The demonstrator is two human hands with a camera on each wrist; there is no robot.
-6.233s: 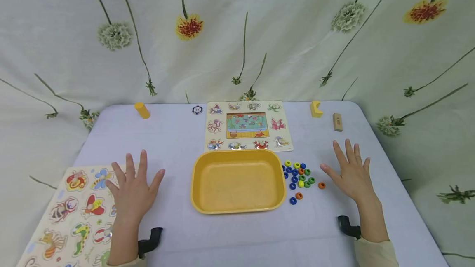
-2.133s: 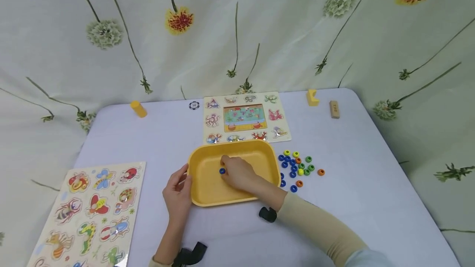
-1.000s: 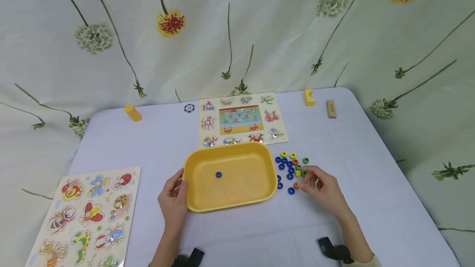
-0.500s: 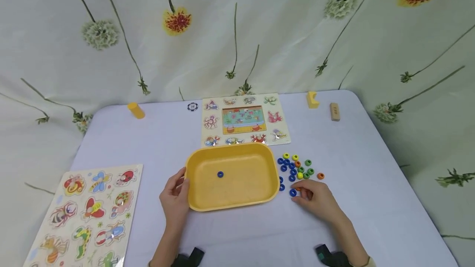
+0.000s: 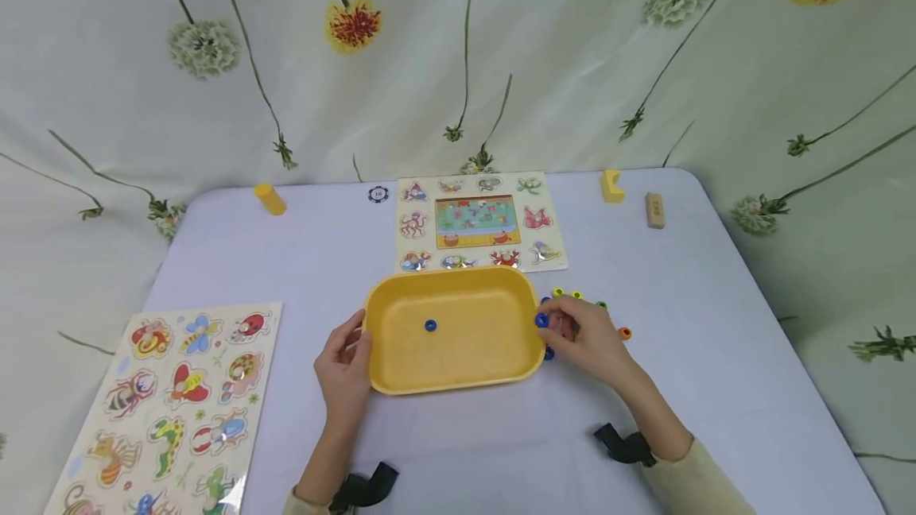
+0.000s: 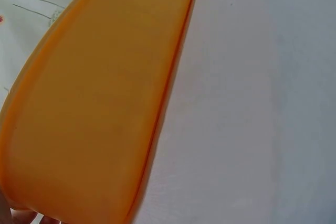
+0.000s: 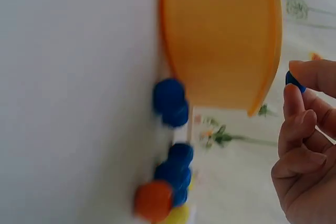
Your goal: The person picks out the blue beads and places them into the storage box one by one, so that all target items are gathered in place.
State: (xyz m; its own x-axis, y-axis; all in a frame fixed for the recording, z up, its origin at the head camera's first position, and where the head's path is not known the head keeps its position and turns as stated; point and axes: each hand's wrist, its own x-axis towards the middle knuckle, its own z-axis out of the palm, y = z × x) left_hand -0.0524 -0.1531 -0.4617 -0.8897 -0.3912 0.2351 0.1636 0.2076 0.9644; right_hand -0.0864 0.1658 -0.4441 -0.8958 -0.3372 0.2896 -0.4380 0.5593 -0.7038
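A yellow plastic tray [image 5: 458, 381] stands in the middle of the table with one blue bead [image 5: 431, 326] lying in it. At its left end my left hand [image 5: 345, 372] holds the rim, the fingers curled against the side; in the left wrist view only bits of those fingers [image 6: 23, 216] show. Between thumb and index finger my right hand [image 5: 590, 340] pinches another blue bead [image 5: 541, 320], held at the tray's right rim; the right wrist view shows it raised off the table. Loose beads [image 7: 154, 201] in blue, orange, yellow and green lie right of the tray, partly hidden by that hand.
Behind the tray lies a sea-animal puzzle board [image 5: 544, 238]; an insect puzzle board [image 5: 168, 388] is at left. Along the back edge are a yellow cylinder [image 5: 269, 199], a poker chip [image 5: 378, 194], a notched yellow block [image 5: 611, 187] and a wooden block [image 5: 654, 211].
My right hand went from placing a bead in the tray back to the loose beads, picked up another blue one and brought it up and left. The left hand keeps its hold.
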